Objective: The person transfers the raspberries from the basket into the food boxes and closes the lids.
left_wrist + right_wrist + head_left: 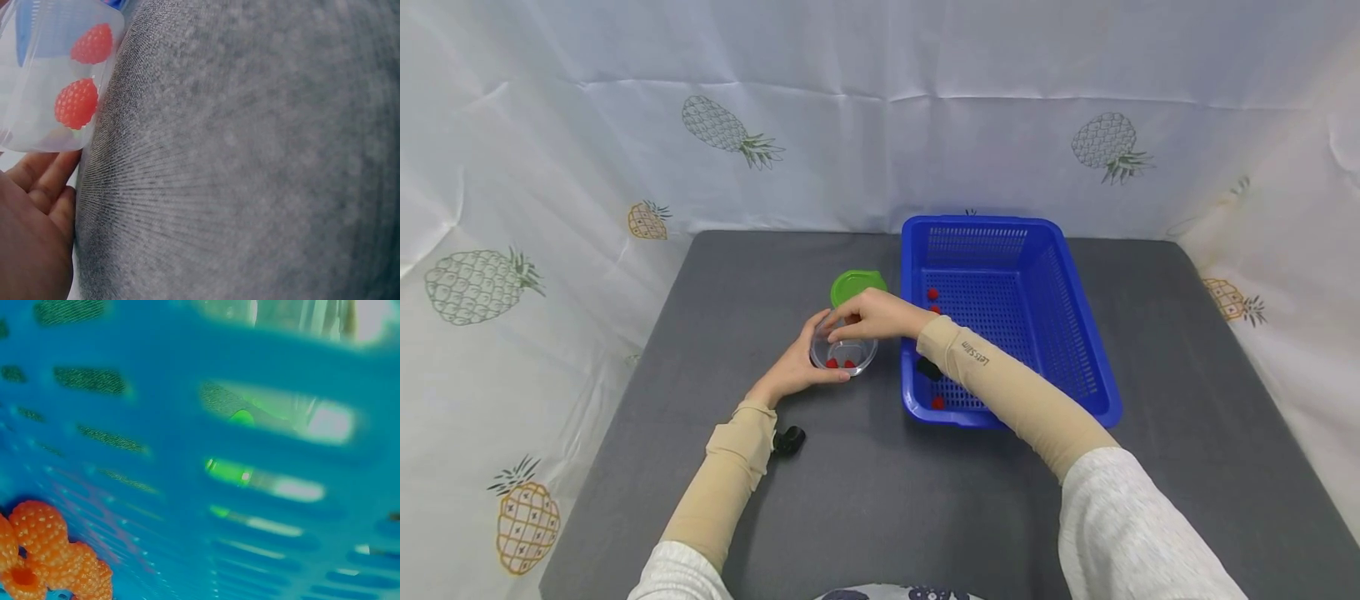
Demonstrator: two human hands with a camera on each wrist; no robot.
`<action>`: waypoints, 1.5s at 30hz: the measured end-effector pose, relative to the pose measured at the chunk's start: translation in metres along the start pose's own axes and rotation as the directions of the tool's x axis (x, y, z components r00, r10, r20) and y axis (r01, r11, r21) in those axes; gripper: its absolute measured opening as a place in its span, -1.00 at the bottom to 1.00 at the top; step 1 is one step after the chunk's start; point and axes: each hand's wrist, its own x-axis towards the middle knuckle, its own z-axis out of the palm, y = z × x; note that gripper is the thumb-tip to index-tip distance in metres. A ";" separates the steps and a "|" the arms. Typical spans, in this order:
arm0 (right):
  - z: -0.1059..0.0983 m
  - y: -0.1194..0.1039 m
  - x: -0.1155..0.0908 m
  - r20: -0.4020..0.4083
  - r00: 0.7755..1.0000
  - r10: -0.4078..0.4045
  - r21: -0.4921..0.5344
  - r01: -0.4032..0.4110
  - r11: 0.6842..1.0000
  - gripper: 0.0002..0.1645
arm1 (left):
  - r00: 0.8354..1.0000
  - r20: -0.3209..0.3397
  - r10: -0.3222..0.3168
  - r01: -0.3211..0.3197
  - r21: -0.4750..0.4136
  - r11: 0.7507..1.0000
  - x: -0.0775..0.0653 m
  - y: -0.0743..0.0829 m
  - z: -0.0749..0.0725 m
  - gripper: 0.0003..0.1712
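A small clear plastic container stands on the table, left of the basket. Two red raspberries lie at its bottom. My left hand grips this container from the left, thumb along the near side and fingers around the far side. Over the container's opening is my right hand, reaching in from the right with bent fingers and fingertips inside the rim. I cannot tell whether those fingertips hold anything. A green lid lies just behind the container.
A blue slotted basket stands to the right, under my right forearm. Several raspberries sit inside it along its left side. The grey table meets a white pineapple-print cloth at the back.
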 end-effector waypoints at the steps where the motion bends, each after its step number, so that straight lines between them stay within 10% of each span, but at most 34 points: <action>1: -0.001 0.000 -0.001 0.000 1.000 -0.001 0.011 0.001 1.000 -0.63 | 1.000 -0.006 0.003 -0.003 0.003 1.000 0.002 -0.004 0.001 0.27; 18: -0.017 -0.003 -0.020 -0.148 0.987 0.059 0.169 -0.033 0.985 -0.74 | 1.000 -0.005 -0.010 0.010 -0.016 1.000 0.004 -0.009 0.002 0.22; 31: -0.042 -0.017 -0.053 -0.244 0.961 0.127 0.283 -0.055 0.958 -0.75 | 1.000 0.001 0.027 -0.027 -0.050 0.998 -0.009 0.019 -0.002 0.19; 45: -0.044 0.024 -0.085 -0.293 0.887 0.356 0.525 -0.162 0.835 -0.65 | 0.998 -0.038 0.053 -0.054 -0.031 0.998 0.005 -0.011 0.003 0.24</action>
